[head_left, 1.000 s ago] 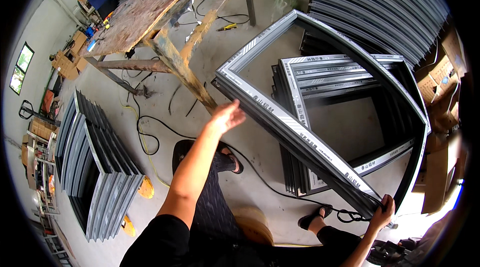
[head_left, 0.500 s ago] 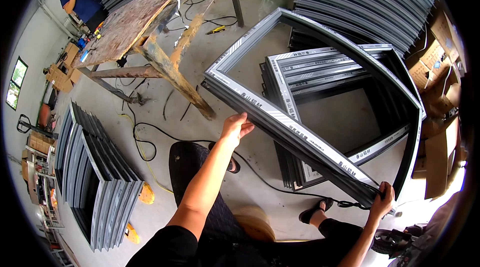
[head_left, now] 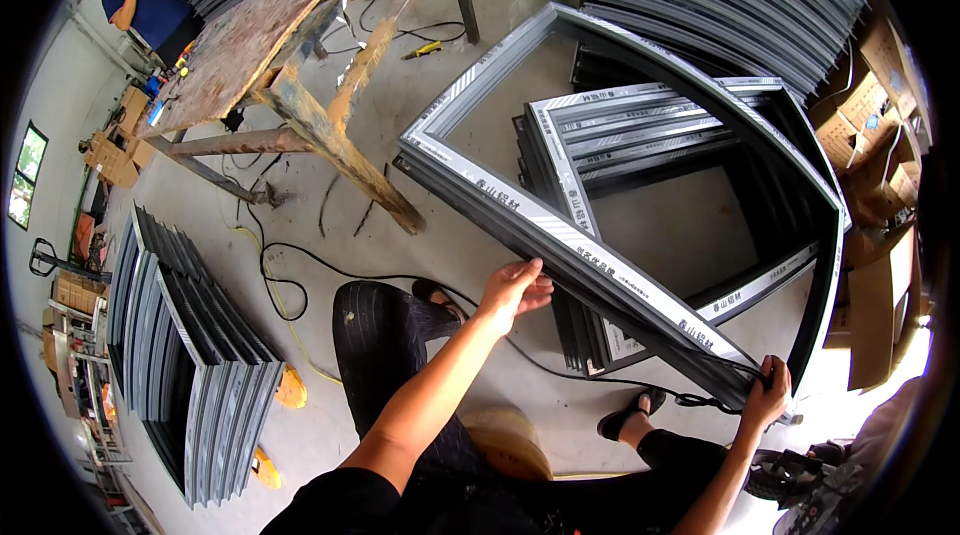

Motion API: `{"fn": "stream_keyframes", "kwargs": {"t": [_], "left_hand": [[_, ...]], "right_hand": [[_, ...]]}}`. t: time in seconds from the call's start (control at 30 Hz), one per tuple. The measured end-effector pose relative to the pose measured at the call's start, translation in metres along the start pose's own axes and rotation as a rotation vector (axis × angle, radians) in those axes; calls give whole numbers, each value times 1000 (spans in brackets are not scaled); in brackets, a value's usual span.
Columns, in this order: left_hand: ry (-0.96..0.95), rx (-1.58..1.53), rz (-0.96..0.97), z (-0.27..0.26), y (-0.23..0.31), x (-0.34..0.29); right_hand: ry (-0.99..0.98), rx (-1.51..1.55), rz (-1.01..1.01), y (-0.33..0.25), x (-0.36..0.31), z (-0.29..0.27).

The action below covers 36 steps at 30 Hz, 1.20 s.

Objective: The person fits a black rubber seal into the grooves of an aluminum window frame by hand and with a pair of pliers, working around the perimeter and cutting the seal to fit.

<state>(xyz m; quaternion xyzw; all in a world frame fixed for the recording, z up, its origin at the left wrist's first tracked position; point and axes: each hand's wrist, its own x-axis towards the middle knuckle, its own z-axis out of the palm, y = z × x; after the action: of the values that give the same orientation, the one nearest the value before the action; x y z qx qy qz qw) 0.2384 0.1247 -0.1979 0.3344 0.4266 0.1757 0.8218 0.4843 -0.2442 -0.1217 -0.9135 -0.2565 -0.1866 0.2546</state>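
Note:
A large grey metal frame [head_left: 500, 197], with printed protective film and one curved side, lies tilted over a stack of similar frames [head_left: 575, 175]. At its near right corner my right hand [head_left: 768, 395] is closed around the profile; a thin black cord [head_left: 708, 401] runs up to that corner beside the fingers. My left hand [head_left: 515, 295] is by the middle of the frame's near long side, thumb at the lower edge and fingers loosely apart. Whether the left fingertips touch the profile is hard to tell.
A worn wooden table [head_left: 270, 45] with rusty legs stands far left. Nested dark profiles [head_left: 200, 355] stand at left, more profiles [head_left: 730, 5] at the back right. Cardboard boxes [head_left: 880, 305] line the right. A black cable [head_left: 300, 250] crosses the floor. A person [head_left: 150, 10] stands beyond the table.
My left hand has moved right and nearer to me along the frame's long side. My right hand stays at the corner, and the frame has barely shifted.

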Motion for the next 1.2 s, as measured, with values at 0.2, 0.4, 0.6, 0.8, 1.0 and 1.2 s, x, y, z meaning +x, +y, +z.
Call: {"fn": "stream_keyframes", "kwargs": {"t": [0.2, 0.4, 0.6, 0.8, 1.0, 1.2], "left_hand": [[80, 97, 47, -17, 25, 13], [261, 11, 89, -109, 95, 72], [460, -94, 121, -169, 178, 104], [268, -105, 92, -108, 119, 69], [-77, 3, -125, 6, 12, -5], [27, 72, 41, 14, -10, 4]], "right_hand": [[25, -24, -48, 6, -3, 1], [1, -6, -35, 2, -3, -1], [-9, -14, -25, 4, -1, 0], [-53, -15, -5, 0, -2, -6], [-99, 55, -2, -3, -7, -14], [-127, 51, -84, -12, -14, -30]]}}
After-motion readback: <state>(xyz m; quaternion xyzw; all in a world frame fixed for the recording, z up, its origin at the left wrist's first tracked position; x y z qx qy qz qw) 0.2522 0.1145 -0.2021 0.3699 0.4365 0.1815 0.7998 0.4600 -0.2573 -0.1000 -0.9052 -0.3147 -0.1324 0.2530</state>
